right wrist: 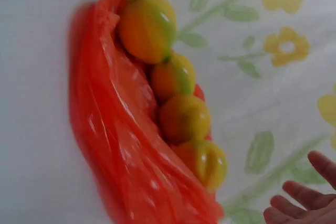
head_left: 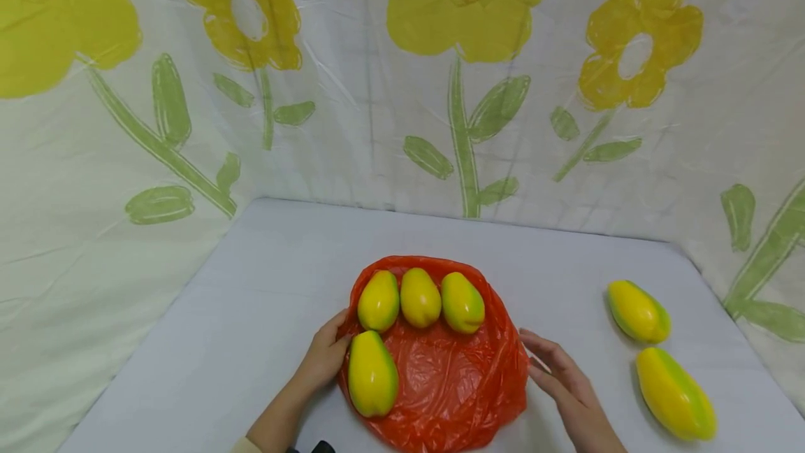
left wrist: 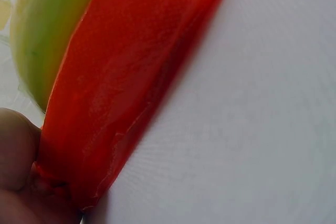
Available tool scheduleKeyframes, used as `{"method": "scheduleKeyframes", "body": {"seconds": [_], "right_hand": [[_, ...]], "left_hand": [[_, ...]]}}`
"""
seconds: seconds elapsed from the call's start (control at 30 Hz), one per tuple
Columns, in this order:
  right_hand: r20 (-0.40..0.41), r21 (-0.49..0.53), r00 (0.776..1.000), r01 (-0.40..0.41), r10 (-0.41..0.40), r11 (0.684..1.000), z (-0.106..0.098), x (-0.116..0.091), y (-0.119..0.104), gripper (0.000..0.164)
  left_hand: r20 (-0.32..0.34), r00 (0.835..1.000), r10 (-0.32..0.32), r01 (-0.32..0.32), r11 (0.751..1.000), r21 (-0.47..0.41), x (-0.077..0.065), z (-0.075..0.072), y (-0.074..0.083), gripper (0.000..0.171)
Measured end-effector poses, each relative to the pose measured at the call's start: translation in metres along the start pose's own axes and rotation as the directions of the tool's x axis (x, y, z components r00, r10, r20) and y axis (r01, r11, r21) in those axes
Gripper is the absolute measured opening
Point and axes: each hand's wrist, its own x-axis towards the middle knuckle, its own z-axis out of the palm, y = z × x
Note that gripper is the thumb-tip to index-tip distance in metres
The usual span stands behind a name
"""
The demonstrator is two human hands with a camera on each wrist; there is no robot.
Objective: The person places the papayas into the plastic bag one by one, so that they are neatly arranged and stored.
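The left hand (head_left: 323,351) has its grip on the left edge of the red bag (head_left: 440,379), pinched between thumb and finger, while the right hand (head_left: 562,376) holds its fingers spread and straight near the opposite edge, and whether they touch the plastic I cannot say surely. The bag lies wide open on the tabletop (head_left: 264,264), with three fruits (head_left: 420,298) in a row at its far side and a fourth fruit (head_left: 372,375) beside the left hand; two loose fruits (head_left: 639,311) lie well apart to the right. In my judgement, if only the left edge is lifted, the bag (its plastic is wrinkled and soft) could tilt, and the fourth fruit could roll.
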Motion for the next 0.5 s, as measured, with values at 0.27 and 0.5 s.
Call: {"method": "scheduleKeyframes", "body": {"seconds": [0.27, 0.5], "right_hand": [[-0.109, 0.036, 0.990, 0.092, -0.087, 0.995, -0.067, -0.003, 0.021, 0.047], [-0.156, -0.036, 0.935, 0.318, -0.319, 0.947, -0.103, -0.005, 0.032, 0.039]], "left_hand": [[0.005, 1.000, -0.001, 0.001, 1.000, 0.017, -0.001, 0.001, 0.001, 0.047], [0.004, 1.000, -0.005, 0.005, 1.000, 0.020, 0.000, 0.000, 0.001, 0.048]]}}
